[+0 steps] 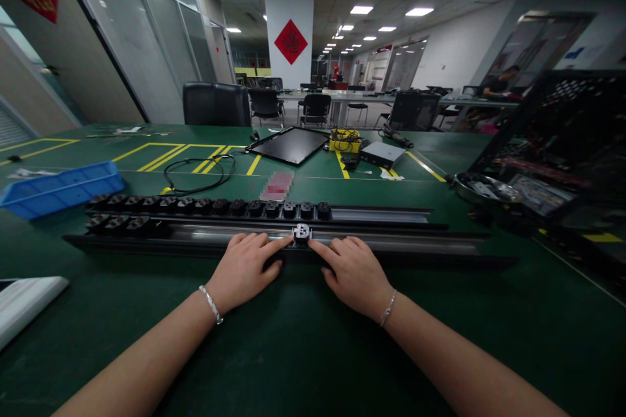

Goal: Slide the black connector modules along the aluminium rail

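A long black metal rail (401, 244) lies across the green table in front of me. A small black socket module (301, 233) sits in the rail's channel at its middle. My left hand (244, 270) and my right hand (355, 273) rest on the rail's near edge, each with the index finger stretched out and touching one side of the module. The other fingers lie loosely curled on the rail. A second rail (376, 214) behind it carries a row of several black socket modules (220, 206), and a few more modules (117, 224) sit at the left end of the near rail.
A blue plastic bin (59, 189) stands at the left, a white object (24, 306) at the near left edge. A black cable (195, 172), a dark flat panel (291, 144), a yellow item (345, 141) and a grey box (383, 154) lie farther back. A black crate (562, 137) and a metal bowl (476, 187) are at the right.
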`<state>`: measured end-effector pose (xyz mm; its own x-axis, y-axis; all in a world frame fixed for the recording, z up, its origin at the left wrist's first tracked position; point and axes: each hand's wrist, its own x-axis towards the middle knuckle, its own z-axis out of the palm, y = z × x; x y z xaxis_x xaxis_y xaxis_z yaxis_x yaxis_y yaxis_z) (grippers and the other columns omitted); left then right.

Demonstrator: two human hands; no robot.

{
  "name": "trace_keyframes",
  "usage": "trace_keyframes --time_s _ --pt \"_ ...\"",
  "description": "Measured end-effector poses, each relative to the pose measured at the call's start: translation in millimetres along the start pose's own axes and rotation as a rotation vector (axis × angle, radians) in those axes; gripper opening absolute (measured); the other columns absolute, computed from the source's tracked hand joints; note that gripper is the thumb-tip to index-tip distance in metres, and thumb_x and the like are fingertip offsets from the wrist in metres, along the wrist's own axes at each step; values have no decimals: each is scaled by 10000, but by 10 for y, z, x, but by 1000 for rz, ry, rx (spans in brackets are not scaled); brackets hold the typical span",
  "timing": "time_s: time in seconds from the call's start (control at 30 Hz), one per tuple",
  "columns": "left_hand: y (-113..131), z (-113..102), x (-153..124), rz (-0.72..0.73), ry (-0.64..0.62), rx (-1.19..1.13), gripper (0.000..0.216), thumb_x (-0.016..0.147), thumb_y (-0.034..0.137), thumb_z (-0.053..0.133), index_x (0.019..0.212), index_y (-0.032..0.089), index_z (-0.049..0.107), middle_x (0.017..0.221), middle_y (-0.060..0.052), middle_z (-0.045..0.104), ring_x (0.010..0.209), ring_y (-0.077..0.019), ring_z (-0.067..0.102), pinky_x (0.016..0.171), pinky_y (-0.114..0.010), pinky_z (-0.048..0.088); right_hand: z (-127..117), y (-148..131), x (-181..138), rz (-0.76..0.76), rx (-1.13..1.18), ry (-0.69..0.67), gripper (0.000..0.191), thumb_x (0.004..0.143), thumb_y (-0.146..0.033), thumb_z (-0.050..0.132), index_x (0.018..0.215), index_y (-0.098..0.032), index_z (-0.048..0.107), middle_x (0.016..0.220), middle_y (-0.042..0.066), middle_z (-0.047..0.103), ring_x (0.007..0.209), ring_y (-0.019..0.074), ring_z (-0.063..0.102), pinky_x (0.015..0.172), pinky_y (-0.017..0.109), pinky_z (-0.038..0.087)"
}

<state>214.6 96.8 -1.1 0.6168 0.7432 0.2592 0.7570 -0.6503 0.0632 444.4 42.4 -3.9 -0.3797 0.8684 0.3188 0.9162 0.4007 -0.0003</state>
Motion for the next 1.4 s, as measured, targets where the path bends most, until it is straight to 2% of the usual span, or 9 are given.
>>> trace_keyframes --time_s 1.4 --pt "10 -6 -1 11 -5 36 490 853 328 485 1337 343 408 857 -2 559 813 -184 514 792 -361 317 38 41 -6 -14 37 6 434 842 -218 460 1275 -222 489 938 51 600 844 194 492 803 332 308"
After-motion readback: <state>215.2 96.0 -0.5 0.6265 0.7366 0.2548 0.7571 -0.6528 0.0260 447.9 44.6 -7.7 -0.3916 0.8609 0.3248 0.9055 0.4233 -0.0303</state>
